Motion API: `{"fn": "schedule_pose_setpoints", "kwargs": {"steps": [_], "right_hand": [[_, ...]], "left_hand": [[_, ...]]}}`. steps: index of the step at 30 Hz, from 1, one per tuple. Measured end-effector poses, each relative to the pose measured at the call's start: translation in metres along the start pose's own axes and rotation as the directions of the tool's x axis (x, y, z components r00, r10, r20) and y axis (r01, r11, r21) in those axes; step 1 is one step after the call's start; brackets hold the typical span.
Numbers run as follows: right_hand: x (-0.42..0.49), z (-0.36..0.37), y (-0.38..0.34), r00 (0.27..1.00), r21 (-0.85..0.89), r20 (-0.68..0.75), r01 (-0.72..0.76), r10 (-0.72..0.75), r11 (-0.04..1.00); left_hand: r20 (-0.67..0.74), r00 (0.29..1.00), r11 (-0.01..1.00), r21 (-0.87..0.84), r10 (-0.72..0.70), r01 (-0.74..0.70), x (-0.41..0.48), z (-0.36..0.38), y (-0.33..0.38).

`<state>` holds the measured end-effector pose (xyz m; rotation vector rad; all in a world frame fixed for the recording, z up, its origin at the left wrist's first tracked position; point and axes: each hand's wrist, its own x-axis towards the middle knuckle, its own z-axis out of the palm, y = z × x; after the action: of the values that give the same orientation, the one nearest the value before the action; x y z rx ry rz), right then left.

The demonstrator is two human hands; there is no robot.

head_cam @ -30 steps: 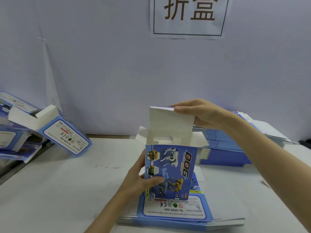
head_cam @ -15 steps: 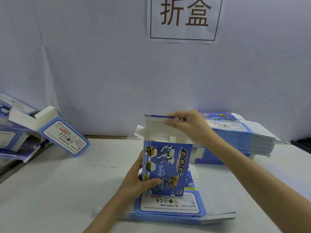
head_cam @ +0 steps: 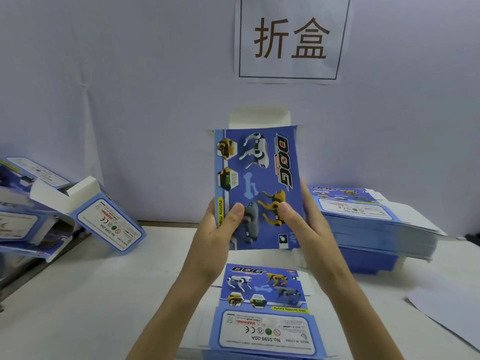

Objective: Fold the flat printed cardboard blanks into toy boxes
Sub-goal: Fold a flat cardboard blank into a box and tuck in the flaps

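Note:
I hold a blue printed toy box (head_cam: 259, 178) upright in the air at the centre, its dog-picture face toward me and white top flaps standing up behind. My left hand (head_cam: 218, 235) grips its lower left edge, thumb on the front. On the lower right edge sits my right hand (head_cam: 298, 224), thumb on the front too. Below, a small stack of flat blanks (head_cam: 265, 313) lies on the white table (head_cam: 91, 294).
A tall stack of flat blue blanks (head_cam: 374, 224) sits at the right. Folded boxes (head_cam: 78, 216) are piled at the left, tipped against each other. A lilac wall with a paper sign (head_cam: 291, 37) stands behind. A white sheet (head_cam: 452, 313) lies at the right front.
The box rose from the stack of blanks into the air. My right hand left the top flap and came down to grip the lower right edge.

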<state>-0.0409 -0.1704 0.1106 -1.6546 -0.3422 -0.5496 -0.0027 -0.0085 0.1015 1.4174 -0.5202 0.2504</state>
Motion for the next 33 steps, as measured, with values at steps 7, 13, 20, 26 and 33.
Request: {"fn": "schedule_pose_setpoints", "kwargs": {"steps": [7, 13, 20, 26, 33], "right_hand": [[0.002, 0.005, 0.006, 0.999, 0.142, -0.019, -0.039, 0.042, 0.989], [0.002, 0.008, 0.013, 0.999, 0.096, -0.021, -0.029, 0.031, 0.995], [0.003, 0.004, 0.018, 0.998, 0.178, 0.045, -0.047, 0.039, 0.983], [0.004, 0.000, 0.023, 1.000, 0.248, -0.011, 0.000, 0.003, 0.969], [0.001, 0.006, 0.031, 0.999, 0.245, -0.027, -0.023, 0.030, 0.969]], "left_hand": [[-0.114, 0.991, 0.989, 0.141, 0.069, -0.053, -0.001, -0.007, 0.001], [-0.178, 0.979, 0.988, 0.131, 0.102, -0.080, 0.002, -0.004, -0.009], [-0.162, 0.971, 0.963, 0.235, 0.176, -0.135, 0.000, -0.004, -0.009], [-0.103, 0.994, 0.996, 0.085, 0.017, -0.008, 0.003, -0.005, -0.006], [-0.084, 0.994, 0.970, 0.240, 0.069, -0.047, 0.002, -0.011, -0.001]]}}
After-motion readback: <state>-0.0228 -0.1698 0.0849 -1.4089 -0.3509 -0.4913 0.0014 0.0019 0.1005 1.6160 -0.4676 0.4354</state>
